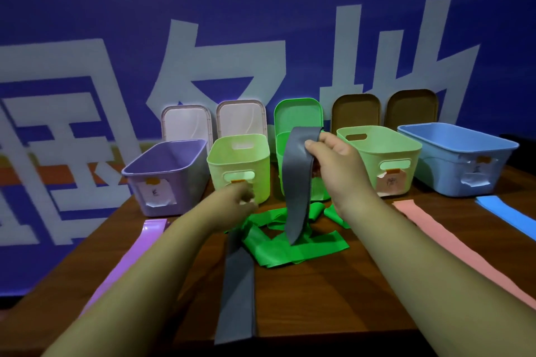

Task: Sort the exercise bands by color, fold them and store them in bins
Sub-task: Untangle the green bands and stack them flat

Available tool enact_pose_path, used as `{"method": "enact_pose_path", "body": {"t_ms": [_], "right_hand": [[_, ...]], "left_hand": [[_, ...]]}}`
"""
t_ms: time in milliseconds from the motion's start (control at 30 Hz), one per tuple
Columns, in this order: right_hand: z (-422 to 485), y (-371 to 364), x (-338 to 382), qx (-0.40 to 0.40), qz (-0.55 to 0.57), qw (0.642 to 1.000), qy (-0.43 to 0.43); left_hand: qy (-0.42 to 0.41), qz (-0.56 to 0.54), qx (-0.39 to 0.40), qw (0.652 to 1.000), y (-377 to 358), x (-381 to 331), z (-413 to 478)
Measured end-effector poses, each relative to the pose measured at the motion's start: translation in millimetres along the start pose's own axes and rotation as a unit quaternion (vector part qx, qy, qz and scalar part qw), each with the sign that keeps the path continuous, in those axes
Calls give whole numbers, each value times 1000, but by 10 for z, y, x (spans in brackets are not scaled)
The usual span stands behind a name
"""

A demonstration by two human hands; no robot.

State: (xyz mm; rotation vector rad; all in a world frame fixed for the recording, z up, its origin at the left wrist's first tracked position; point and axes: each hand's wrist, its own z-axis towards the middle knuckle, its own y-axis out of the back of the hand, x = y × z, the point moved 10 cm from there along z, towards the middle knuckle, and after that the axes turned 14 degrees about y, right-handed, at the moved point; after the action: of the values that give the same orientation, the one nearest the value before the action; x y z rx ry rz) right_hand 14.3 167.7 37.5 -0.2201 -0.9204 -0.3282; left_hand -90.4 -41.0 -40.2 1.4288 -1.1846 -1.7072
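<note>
Gray band (pixel 298 171) before green bin (pixel 280 162), perhaps touching.

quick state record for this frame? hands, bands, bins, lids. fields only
right hand: pinches gray band at its top end, raised
left hand: grips gray strip that reaches the near edge of the table
green bands: heap, centre
flat: purple band left; pink band, blue band right
bins: five in a row, open
lids: five, upright behind bins
</note>
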Motion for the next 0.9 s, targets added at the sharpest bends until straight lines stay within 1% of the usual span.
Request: {"method": "enact_pose_path", "body": {"t_ms": [100,333,500,567,600,633,667,700,733,800,900], "right_hand": [[-24,11,47,-17,-14,1000,5],[-18,44,82,10,-78,996,28],[10,123,145,14,-110,993,39],[-6,154,170,21,-124,991,48],[-16,175,172,25,-132,990,50],[-25,192,173,30,-140,988,50],[-34,213,171,36,-147,987,51],[-41,235,165,41,-151,986,49],[-45,264,154,45,-152,986,46],[-47,331,156,49,-155,986,45],[-44,429,158,42,-152,987,37]], "left_hand": [[19,83,-6,996,-214,215,62],[-36,141,-30,989,-237,8,92],[-23,173,5,985,-267,-64,149],[-23,178,35,983,-254,-124,126],[-22,164,52,985,-243,-154,115],[-16,119,72,990,-225,-182,112],[-5,46,92,995,-201,-222,102],[12,-42,106,993,-171,-263,96],[28,-130,110,985,-132,-326,81],[56,-275,111,953,-100,-472,62],[63,-430,162,886,-188,-808,14]]}}
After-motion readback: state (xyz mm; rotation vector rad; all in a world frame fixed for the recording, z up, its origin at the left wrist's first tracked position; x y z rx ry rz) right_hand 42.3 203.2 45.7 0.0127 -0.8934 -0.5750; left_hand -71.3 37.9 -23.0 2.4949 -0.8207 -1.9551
